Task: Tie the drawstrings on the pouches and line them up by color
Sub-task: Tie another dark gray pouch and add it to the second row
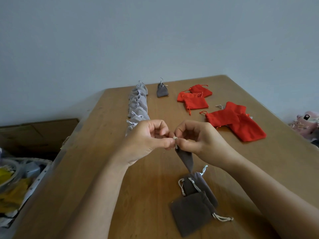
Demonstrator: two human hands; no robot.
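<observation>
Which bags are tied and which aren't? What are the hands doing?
Light grey pouches: tied, in a row.
Far dark pouch: tied, alone.
Held dark pouch: cinched, being knotted.
Near dark pouches: untied, flat.
Red pouches: untied, flat.
Left hand: pinching drawstring.
Right hand: pinching drawstring.
</observation>
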